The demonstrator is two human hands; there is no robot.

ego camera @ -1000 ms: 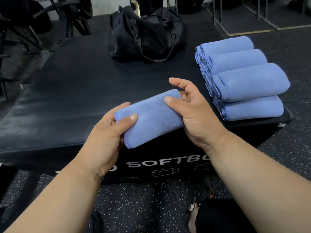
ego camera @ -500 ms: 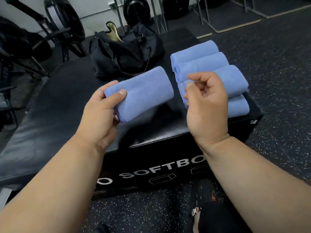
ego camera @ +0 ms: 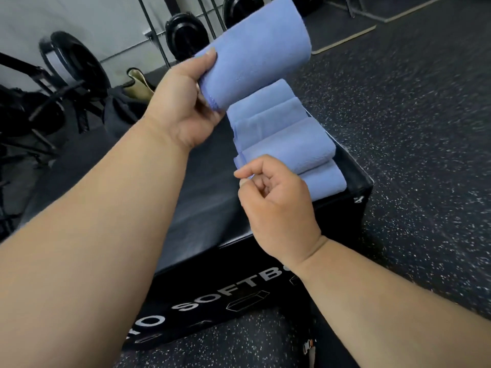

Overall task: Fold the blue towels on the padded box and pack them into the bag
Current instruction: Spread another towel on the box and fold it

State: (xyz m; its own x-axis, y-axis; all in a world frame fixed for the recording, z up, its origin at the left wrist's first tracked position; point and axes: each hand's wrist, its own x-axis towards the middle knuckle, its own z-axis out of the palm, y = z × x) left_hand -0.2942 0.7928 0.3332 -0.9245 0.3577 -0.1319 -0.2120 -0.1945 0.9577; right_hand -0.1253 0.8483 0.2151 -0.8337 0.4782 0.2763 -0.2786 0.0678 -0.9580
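Left hand (ego camera: 183,102) grips a folded blue towel (ego camera: 255,51) at 12 o'clock, above 4 folded towels (ego camera: 287,144) on the padded box (ego camera: 202,213); right hand (ego camera: 276,205) curled, empty.

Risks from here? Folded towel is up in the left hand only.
1. The left hand pinches the folded towel at one end only; the free end may unfold in transit.
2. The stacked towels lie near the padded box edge; a brush from the right hand might knock them off.
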